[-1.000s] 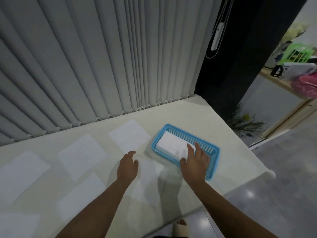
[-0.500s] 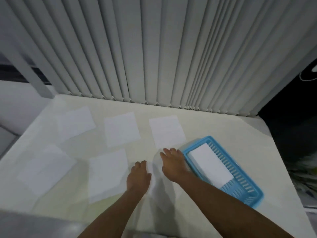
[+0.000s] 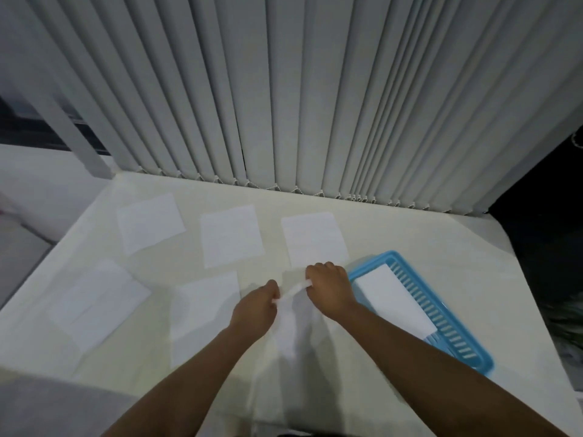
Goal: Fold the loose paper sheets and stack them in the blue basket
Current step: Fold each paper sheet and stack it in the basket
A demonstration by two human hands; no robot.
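A white paper sheet [image 3: 288,329] hangs lifted off the table between my hands. My left hand [image 3: 254,307] pinches its far left corner and my right hand [image 3: 329,288] pinches its far right corner, so the far edge sags between them. The blue basket [image 3: 454,339] lies just right of my right hand, with a folded white sheet [image 3: 394,301] flat inside it. Several loose sheets lie flat on the table: three in a far row [image 3: 150,222] [image 3: 232,234] [image 3: 314,238], two nearer on the left [image 3: 101,301] [image 3: 202,310].
The cream table [image 3: 410,234] ends at grey vertical blinds [image 3: 284,89] along its far side. Its right edge drops off beside a dark area [image 3: 549,247]. A grey surface [image 3: 47,408] shows at the near left corner.
Both hands have gone from lying on the near sheet to pinching its far corners and raising that edge. Before that, my right hand left the basket and the camera swung left.
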